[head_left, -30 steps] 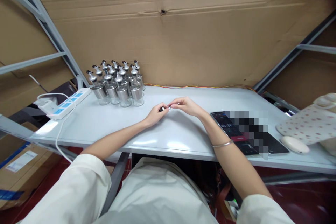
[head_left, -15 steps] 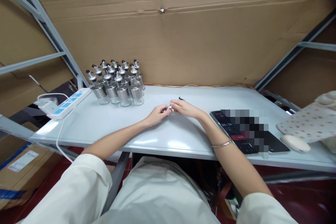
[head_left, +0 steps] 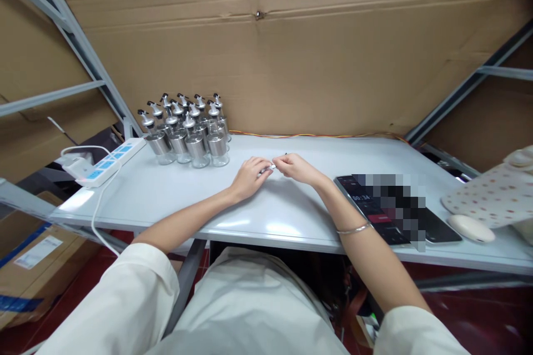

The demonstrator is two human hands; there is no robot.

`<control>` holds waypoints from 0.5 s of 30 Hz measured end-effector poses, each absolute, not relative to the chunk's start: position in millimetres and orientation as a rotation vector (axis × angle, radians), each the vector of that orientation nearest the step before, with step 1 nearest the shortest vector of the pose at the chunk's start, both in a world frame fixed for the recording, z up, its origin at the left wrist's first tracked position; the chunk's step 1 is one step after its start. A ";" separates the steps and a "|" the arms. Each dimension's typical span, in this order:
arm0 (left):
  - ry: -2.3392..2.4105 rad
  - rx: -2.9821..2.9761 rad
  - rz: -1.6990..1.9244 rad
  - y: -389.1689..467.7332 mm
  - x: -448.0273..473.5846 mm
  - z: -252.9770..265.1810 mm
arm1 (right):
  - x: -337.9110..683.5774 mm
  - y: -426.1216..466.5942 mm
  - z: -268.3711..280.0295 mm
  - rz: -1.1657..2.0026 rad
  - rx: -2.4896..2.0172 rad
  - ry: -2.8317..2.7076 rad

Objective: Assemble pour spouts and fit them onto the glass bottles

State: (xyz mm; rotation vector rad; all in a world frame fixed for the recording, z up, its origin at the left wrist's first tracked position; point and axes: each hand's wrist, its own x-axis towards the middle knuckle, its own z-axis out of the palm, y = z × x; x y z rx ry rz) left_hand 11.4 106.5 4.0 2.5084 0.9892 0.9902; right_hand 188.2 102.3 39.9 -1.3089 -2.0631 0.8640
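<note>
Over the middle of the table, my two hands meet around a small silver pour spout [head_left: 272, 166], mostly covered by the fingers. My left hand [head_left: 251, 177] is closed around its left end. From the other side, my right hand [head_left: 296, 168] pinches it with curled fingers, and a bit of black shows just behind the knuckles. To the left stand several upright glass oil bottles [head_left: 198, 151] with steel sleeves, each topped by a silver spout with a black flip lid.
A power strip [head_left: 119, 160] with a white plug and cable lies on the table's left end. At right are a tablet [head_left: 375, 205] showing a timer, a cream oval case [head_left: 472, 228] and a dotted cloth pouch [head_left: 493, 191]. A cardboard wall [head_left: 316, 77] closes the back.
My left hand has turned its back upward and its fingers now cover more of the spout. My right hand's fingers have curled tighter, and less of the black piece shows behind them.
</note>
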 end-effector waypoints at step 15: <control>1.080 2.016 1.059 115.8 3.0 -0.7 | 231.2 119.4 39.0 0.701 -1.291 -1.816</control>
